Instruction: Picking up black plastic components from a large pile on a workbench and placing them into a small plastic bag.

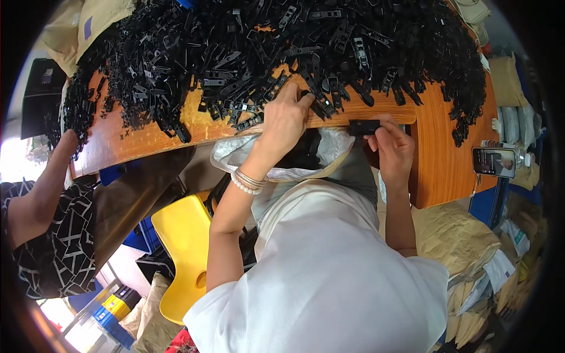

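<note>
Wooden surface (435,147), orange-brown, far half buried under a huge heap of black plastic clips (265,47), flat slotted strips tangled every way, spilling toward the near edge. Below that edge, a pale plastic bag (235,154) hangs open at my lap; dark pieces show inside it, the same black as the heap, exact kind hard to tell. Yellow chair (182,247) lower left. Brown paper sacks (453,235) stacked at the right. Another person's arm (47,182) in a black-and-white patterned sleeve reaches the heap's left end. A phone (494,161) lies on the surface at far right.

My left hand (285,117) rests on the surface edge, fingers curled into the loose clips at the pile's front, touching several; whether it actually pinches one, cannot tell. Bead bracelets (247,181) on that wrist.

My right hand (391,147), grip narrow, thumb and fingers pinched on one black clip (364,126), a short flat rectangular piece, held level right at the surface edge, just above the bag.
</note>
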`<action>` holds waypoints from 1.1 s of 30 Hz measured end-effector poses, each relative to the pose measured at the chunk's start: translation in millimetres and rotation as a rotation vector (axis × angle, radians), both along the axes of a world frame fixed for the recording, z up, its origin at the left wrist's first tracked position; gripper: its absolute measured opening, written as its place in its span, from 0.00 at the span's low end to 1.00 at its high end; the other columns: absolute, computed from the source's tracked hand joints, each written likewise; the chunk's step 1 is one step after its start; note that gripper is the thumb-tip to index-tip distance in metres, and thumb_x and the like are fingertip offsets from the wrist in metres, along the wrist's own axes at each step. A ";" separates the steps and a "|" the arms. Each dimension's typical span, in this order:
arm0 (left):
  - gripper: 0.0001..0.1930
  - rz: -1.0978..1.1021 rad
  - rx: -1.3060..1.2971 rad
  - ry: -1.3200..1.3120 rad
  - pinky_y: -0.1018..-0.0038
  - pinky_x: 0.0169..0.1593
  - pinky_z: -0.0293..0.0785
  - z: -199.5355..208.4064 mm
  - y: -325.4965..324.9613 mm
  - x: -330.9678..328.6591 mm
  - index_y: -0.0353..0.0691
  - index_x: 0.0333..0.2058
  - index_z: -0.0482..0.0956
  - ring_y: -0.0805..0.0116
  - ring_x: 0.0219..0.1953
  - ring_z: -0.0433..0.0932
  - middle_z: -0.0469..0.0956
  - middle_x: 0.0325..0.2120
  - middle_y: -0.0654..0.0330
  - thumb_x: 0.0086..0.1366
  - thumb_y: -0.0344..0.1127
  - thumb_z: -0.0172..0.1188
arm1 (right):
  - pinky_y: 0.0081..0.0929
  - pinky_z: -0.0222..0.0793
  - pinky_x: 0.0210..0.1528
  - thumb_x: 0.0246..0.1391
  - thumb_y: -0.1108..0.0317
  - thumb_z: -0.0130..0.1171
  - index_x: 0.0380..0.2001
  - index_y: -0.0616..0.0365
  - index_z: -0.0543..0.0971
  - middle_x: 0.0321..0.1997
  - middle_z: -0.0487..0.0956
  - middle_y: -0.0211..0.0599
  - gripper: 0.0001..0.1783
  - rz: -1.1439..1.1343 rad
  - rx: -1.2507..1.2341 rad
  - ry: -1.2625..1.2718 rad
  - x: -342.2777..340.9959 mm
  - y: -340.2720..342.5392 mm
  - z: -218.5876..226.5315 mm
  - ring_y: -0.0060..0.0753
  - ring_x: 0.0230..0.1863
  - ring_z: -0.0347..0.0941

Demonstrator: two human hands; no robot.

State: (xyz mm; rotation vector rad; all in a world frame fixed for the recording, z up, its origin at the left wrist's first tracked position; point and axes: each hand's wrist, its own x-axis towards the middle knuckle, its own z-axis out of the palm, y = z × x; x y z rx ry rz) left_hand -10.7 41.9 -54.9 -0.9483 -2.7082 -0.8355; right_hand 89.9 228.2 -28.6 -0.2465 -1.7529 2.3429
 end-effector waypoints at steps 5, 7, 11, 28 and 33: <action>0.12 -0.068 0.113 0.008 0.73 0.27 0.70 2.3 -10.2 2.7 0.35 0.31 0.75 0.62 0.29 0.73 0.70 0.30 0.56 0.44 0.23 0.61 | 0.15 0.57 0.29 0.50 0.77 0.51 0.31 0.71 0.75 0.38 0.70 0.37 0.07 0.034 0.109 -0.043 -0.2 -2.5 -6.0 0.19 0.26 0.61; 0.08 -0.024 0.278 -0.231 0.79 0.24 0.70 4.5 -14.9 9.0 0.33 0.29 0.74 0.69 0.25 0.75 0.73 0.28 0.58 0.47 0.24 0.61 | 0.15 0.58 0.28 0.50 0.77 0.51 0.31 0.71 0.76 0.38 0.71 0.37 0.07 0.059 0.105 -0.067 0.8 -6.9 -8.7 0.19 0.25 0.61; 0.05 0.072 0.496 -0.796 0.83 0.21 0.68 26.7 -12.9 19.8 0.31 0.27 0.74 0.75 0.18 0.74 0.74 0.21 0.60 0.54 0.28 0.59 | 0.14 0.60 0.27 0.48 0.78 0.54 0.31 0.71 0.75 0.33 0.73 0.36 0.07 0.077 0.084 -0.107 -1.7 -22.4 -8.3 0.20 0.25 0.67; 0.21 0.295 1.006 -1.237 0.84 0.14 0.48 31.6 -3.3 35.3 0.35 0.16 0.72 0.81 0.08 0.56 0.66 0.07 0.64 0.61 0.45 0.52 | 0.13 0.59 0.24 0.49 0.75 0.56 0.27 0.68 0.75 0.22 0.73 0.32 0.05 -0.041 0.200 -0.160 -1.0 -39.2 -1.3 0.17 0.21 0.69; 0.21 0.225 0.966 -1.241 0.84 0.14 0.48 30.5 -3.3 36.4 0.35 0.15 0.72 0.81 0.08 0.56 0.67 0.08 0.63 0.61 0.45 0.52 | 0.12 0.59 0.25 0.49 0.75 0.56 0.28 0.68 0.75 0.22 0.74 0.32 0.05 -0.020 0.200 -0.213 -1.6 -40.6 0.5 0.18 0.20 0.70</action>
